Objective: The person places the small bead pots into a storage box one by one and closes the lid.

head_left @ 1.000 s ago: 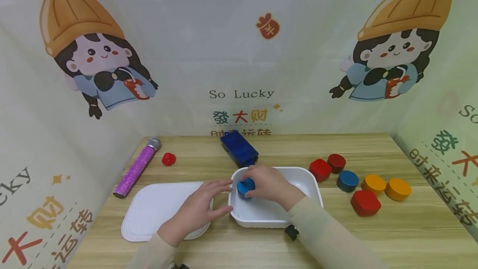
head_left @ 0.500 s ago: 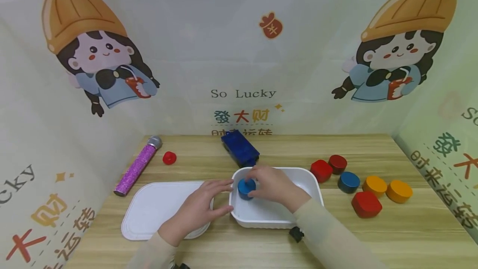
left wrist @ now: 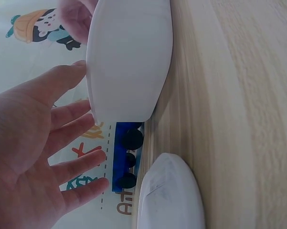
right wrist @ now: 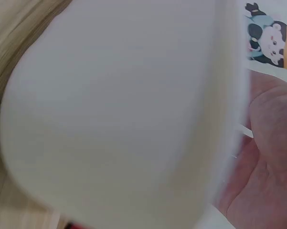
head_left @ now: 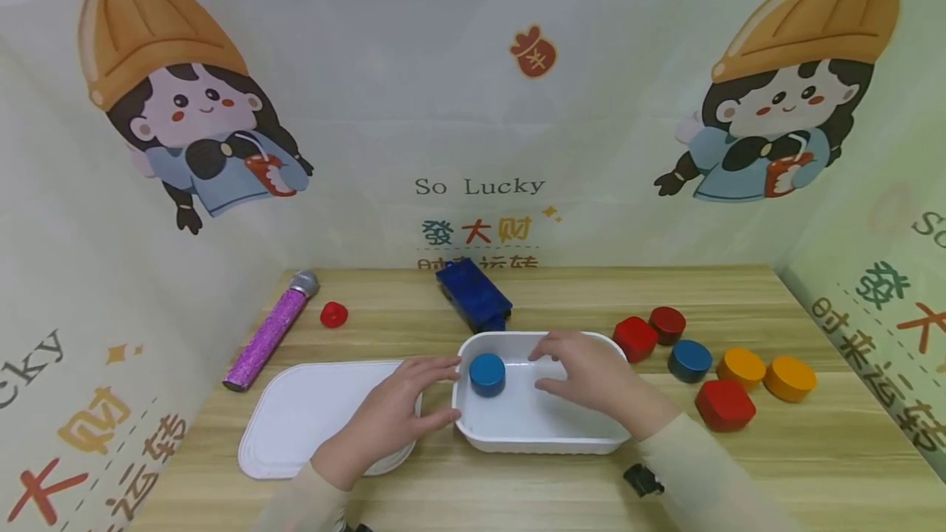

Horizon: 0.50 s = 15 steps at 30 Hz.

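Note:
A blue round block (head_left: 487, 374) sits inside the white rectangular container (head_left: 547, 440), at its left end. My left hand (head_left: 395, 413) touches the container's left rim with its thumb and fingertips, fingers extended; the left wrist view shows the palm (left wrist: 19, 129) beside the container wall. Over the container's right half, my right hand (head_left: 594, 372) hovers with fingers apart and nothing between them. In the right wrist view, the container wall (right wrist: 119, 109) hides most of that hand's fingers.
Right of the container lie red blocks (head_left: 725, 405), yellow blocks (head_left: 789, 378) and another blue block (head_left: 690, 360). A white lid (head_left: 310, 413) lies left, partly under my left hand. Behind are a dark blue toy vehicle (head_left: 475, 294), a pink glittery microphone (head_left: 272, 333) and a small red piece (head_left: 334, 314).
My right hand has let go of the blue block and moved right over the container. The block stays at the left end. My left hand has kept its place on the rim.

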Each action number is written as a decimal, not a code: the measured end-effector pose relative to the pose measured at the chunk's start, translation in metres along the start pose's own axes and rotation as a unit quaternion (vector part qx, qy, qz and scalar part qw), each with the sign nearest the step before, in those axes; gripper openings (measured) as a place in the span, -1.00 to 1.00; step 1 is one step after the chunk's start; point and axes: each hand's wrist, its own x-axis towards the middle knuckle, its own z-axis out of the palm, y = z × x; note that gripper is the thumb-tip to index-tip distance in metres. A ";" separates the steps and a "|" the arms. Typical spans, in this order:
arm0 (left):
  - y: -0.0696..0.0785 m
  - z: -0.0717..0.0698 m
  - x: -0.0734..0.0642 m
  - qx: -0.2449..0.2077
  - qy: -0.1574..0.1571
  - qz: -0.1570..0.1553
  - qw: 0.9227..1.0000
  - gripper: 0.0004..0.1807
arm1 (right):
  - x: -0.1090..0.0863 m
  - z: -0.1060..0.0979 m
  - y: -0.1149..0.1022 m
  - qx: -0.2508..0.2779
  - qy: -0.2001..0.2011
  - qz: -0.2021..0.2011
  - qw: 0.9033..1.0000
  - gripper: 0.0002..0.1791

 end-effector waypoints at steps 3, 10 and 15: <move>0.000 0.000 0.000 -0.002 0.001 -0.004 1.000 -0.47 | -0.013 -0.009 0.006 -0.013 0.018 -0.001 1.000 -0.63; 0.003 0.000 0.000 -0.010 -0.012 -0.018 1.000 -0.46 | -0.047 -0.025 0.027 -0.011 0.049 0.016 0.999 -0.65; 0.004 -0.001 -0.001 0.000 -0.010 -0.017 1.000 -0.46 | -0.065 -0.033 0.041 -0.015 0.074 0.016 0.997 -0.68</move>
